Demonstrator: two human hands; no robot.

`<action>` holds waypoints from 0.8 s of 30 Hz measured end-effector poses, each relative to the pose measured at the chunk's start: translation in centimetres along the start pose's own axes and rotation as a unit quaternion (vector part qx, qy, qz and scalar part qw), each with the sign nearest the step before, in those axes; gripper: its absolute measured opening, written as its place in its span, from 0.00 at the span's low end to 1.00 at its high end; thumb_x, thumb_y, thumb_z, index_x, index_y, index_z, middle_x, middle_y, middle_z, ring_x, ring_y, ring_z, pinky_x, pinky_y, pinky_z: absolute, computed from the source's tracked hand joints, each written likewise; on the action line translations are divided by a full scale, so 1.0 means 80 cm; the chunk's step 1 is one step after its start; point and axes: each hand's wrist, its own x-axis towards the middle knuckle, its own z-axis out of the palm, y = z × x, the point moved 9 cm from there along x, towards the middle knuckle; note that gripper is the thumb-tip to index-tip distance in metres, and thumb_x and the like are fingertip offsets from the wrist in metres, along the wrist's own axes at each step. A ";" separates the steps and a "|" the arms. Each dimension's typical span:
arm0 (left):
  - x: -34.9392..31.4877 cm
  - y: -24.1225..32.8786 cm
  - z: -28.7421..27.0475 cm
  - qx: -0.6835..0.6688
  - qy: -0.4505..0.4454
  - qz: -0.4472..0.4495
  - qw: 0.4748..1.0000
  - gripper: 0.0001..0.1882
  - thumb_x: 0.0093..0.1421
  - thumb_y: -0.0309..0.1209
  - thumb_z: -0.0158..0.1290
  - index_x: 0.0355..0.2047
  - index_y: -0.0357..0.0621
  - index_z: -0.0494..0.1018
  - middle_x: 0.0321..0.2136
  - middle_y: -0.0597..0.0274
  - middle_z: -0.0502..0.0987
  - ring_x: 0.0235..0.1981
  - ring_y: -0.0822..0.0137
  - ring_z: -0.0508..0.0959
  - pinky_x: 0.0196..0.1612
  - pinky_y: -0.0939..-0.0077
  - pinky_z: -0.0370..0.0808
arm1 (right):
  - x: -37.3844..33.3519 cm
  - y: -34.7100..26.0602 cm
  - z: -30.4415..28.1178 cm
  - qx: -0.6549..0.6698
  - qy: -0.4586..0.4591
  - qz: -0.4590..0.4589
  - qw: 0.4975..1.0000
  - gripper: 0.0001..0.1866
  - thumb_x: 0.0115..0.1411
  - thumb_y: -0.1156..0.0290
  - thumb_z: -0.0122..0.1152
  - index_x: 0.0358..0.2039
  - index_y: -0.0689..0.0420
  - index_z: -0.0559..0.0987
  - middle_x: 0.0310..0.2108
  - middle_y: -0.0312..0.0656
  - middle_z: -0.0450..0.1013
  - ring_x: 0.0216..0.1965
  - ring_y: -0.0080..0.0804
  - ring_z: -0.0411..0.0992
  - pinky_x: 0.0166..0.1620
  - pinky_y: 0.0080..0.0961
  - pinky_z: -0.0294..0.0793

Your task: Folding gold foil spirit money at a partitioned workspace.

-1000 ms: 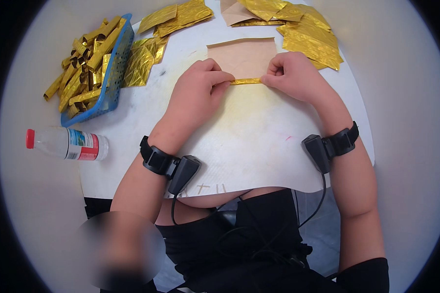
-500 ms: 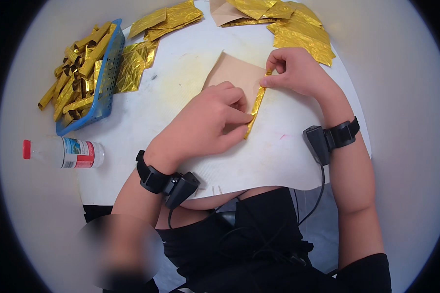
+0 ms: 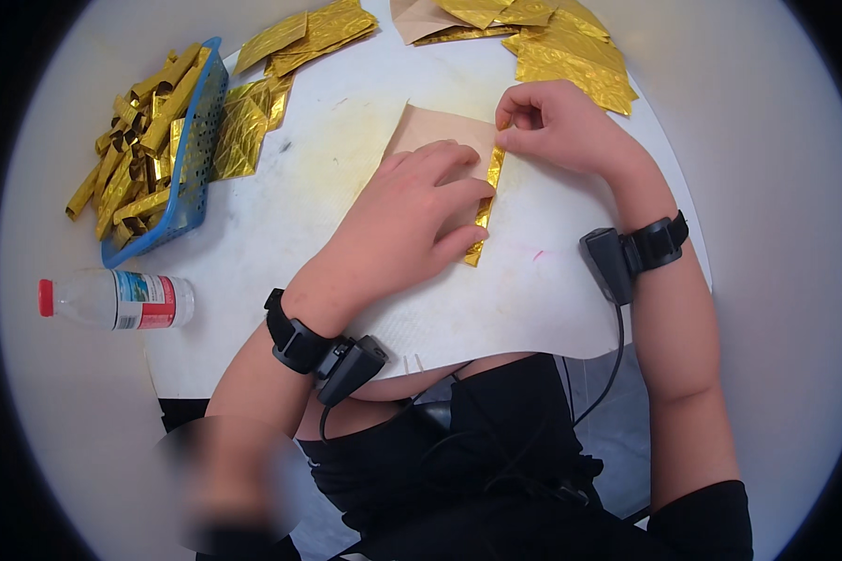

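Observation:
A sheet of gold foil paper (image 3: 437, 127) lies brown side up in the middle of the table. Its right edge is turned over into a narrow shiny gold strip (image 3: 496, 170). My left hand (image 3: 393, 220) rests across the sheet, fingers spread, the index fingertip and thumb tip touching the strip apart from each other; it covers the sheet's lower left part. At the strip's far end, my right hand (image 3: 561, 129) pinches the corner between thumb and index finger, the other fingers curled.
A blue plastic basket (image 3: 192, 178) full of rolled gold paper tubes (image 3: 131, 150) stands at the left. Loose gold sheets lie beside it (image 3: 239, 131) and along the far edge (image 3: 571, 61). A red-capped clear bottle (image 3: 94, 297) lies on its side at the near left. Black wrist devices trail cables.
My left fingers have opened out from a curl and now lie flatter along the strip. My right hand has shifted slightly up and left at the corner. The folded strip looks flatter and wider.

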 end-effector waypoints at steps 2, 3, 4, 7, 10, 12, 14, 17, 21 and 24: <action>-0.001 0.000 0.000 0.012 -0.002 -0.007 1.000 0.19 0.60 0.34 0.67 0.51 0.44 0.82 0.60 0.49 0.75 0.63 0.47 0.74 0.66 0.55 0.70 | 0.001 0.007 0.003 0.024 -0.015 -0.002 1.000 0.09 0.61 0.71 0.73 0.38 0.60 0.84 0.26 0.31 0.73 0.30 0.20 0.68 0.37 0.23 0.71; -0.001 0.000 0.000 0.011 -0.002 -0.006 1.000 0.19 0.60 0.34 0.67 0.51 0.44 0.82 0.60 0.49 0.75 0.63 0.47 0.74 0.66 0.55 0.70 | 0.001 0.007 0.002 0.031 -0.016 -0.010 0.999 0.07 0.63 0.72 0.71 0.39 0.60 0.84 0.28 0.32 0.75 0.32 0.20 0.70 0.39 0.23 0.73; -0.002 -0.001 0.002 0.012 -0.010 -0.010 1.000 0.19 0.61 0.34 0.66 0.51 0.44 0.82 0.61 0.50 0.75 0.63 0.47 0.73 0.66 0.55 0.69 | 0.001 0.007 0.002 0.037 -0.016 -0.018 0.999 0.06 0.65 0.73 0.68 0.39 0.60 0.85 0.29 0.32 0.77 0.34 0.20 0.72 0.41 0.22 0.75; -0.002 -0.002 0.004 0.011 -0.023 -0.018 0.999 0.19 0.61 0.35 0.66 0.52 0.45 0.82 0.62 0.50 0.74 0.64 0.47 0.73 0.67 0.55 0.69 | 0.003 0.007 0.003 0.036 -0.020 -0.020 0.999 0.06 0.64 0.73 0.69 0.40 0.61 0.85 0.31 0.33 0.79 0.35 0.20 0.74 0.43 0.23 0.75; -0.002 0.000 0.004 0.010 -0.029 -0.019 0.999 0.19 0.62 0.35 0.66 0.52 0.45 0.81 0.62 0.51 0.74 0.64 0.48 0.73 0.67 0.56 0.68 | 0.003 0.007 0.003 0.035 -0.015 -0.014 0.999 0.06 0.64 0.73 0.69 0.39 0.61 0.85 0.30 0.33 0.78 0.34 0.20 0.73 0.42 0.23 0.75; -0.002 0.001 0.002 0.012 -0.030 -0.018 0.999 0.19 0.62 0.35 0.65 0.52 0.45 0.81 0.63 0.51 0.74 0.64 0.48 0.73 0.67 0.56 0.68 | 0.004 0.006 0.003 0.029 -0.010 -0.014 0.999 0.06 0.64 0.73 0.69 0.39 0.61 0.85 0.29 0.33 0.78 0.33 0.20 0.72 0.41 0.22 0.75; -0.001 0.001 0.004 0.010 -0.042 -0.023 0.999 0.18 0.62 0.35 0.65 0.52 0.45 0.81 0.63 0.51 0.74 0.63 0.48 0.73 0.67 0.58 0.68 | 0.005 0.005 0.003 0.023 -0.004 -0.013 1.000 0.06 0.64 0.73 0.70 0.38 0.61 0.85 0.29 0.32 0.77 0.32 0.20 0.72 0.40 0.22 0.74; -0.001 0.000 0.006 0.010 -0.054 -0.031 0.998 0.18 0.63 0.35 0.65 0.52 0.45 0.81 0.63 0.52 0.74 0.66 0.48 0.72 0.67 0.57 0.68 | 0.006 0.004 0.003 0.017 0.000 -0.005 1.000 0.06 0.63 0.73 0.70 0.37 0.61 0.85 0.27 0.32 0.76 0.30 0.20 0.70 0.38 0.22 0.73; -0.004 0.000 0.006 0.038 -0.040 -0.013 0.998 0.18 0.64 0.36 0.64 0.53 0.45 0.80 0.64 0.53 0.74 0.69 0.48 0.70 0.67 0.55 0.67 | 0.008 0.001 0.005 0.004 0.011 0.002 1.000 0.06 0.61 0.72 0.70 0.35 0.62 0.85 0.25 0.33 0.75 0.29 0.21 0.69 0.36 0.23 0.72; 0.000 0.002 0.012 0.044 -0.062 -0.016 0.997 0.18 0.65 0.37 0.63 0.52 0.44 0.79 0.66 0.56 0.74 0.72 0.47 0.68 0.68 0.53 0.66 | 0.008 0.005 0.002 -0.001 0.018 0.003 1.000 0.07 0.60 0.71 0.70 0.34 0.62 0.85 0.24 0.34 0.74 0.28 0.22 0.69 0.36 0.24 0.72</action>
